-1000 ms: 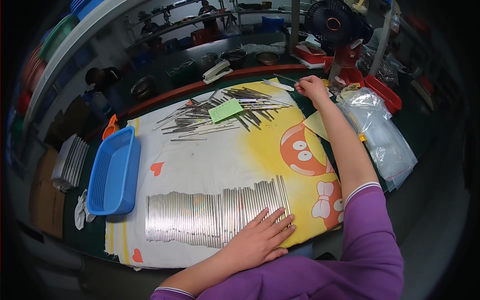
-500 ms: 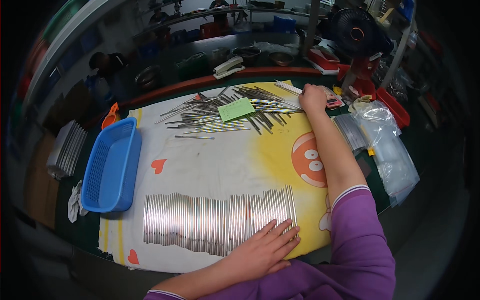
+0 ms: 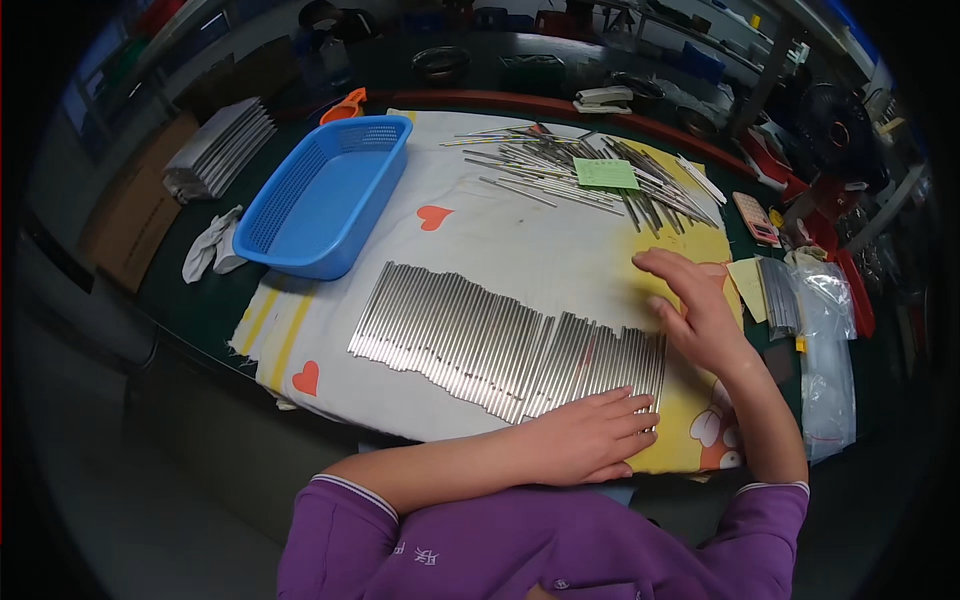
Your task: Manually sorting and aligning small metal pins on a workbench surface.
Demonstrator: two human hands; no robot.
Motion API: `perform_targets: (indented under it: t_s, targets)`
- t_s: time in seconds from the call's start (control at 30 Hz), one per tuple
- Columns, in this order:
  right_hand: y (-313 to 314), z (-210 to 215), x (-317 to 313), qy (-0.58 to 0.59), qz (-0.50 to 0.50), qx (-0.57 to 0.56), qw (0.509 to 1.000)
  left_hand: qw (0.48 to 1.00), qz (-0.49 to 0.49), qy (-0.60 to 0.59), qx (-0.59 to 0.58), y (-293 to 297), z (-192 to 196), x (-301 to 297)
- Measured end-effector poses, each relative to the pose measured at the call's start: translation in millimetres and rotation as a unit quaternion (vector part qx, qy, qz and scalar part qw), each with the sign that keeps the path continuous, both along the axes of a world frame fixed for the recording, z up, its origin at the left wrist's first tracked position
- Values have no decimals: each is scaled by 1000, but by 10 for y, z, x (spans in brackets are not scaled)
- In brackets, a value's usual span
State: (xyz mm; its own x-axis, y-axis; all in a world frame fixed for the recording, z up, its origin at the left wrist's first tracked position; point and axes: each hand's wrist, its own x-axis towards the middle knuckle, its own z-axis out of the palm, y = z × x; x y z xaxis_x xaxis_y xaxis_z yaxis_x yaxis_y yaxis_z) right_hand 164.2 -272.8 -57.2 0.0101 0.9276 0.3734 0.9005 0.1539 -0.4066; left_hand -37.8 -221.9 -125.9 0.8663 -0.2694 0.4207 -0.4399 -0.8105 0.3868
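Observation:
Thin silvery metal rods (image 3: pixel 450 330) lie side by side in a long row on the printed cloth (image 3: pixel 480 240). My left hand (image 3: pixel 585 437) lies flat with fingers stretched out, its fingertips on the lower ends of the rods at the row's right end. Just past that end, my right hand (image 3: pixel 700 315) hovers over the yellow part of the cloth. Its thumb and fingers are apart, and nothing shows between them. At the far side is a loose heap of similar rods (image 3: pixel 530 165), with a green paper slip (image 3: pixel 605 174) on top.
A blue plastic basket (image 3: pixel 330 205) stands left, beside white gloves (image 3: pixel 212 245) and an orange scoop-like thing (image 3: pixel 345 106). Right of the heap are a white strip-like tool (image 3: pixel 702 178), a pink calculator (image 3: pixel 756 218) and clear plastic bags (image 3: pixel 828 340). A stapler (image 3: pixel 603 100) sits behind.
My right hand has come back from the white tool beyond the heap to the row's right end, its fingers now spread. My left hand stays on the rods. The view has shifted.

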Motion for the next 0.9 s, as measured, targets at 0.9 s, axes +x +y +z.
perform_targets:
  t_s: [0.9]
  targets:
    - [25, -244, -501, -59, 118, -132, 982, 747, 655, -83, 82, 2548, 518, -2398]
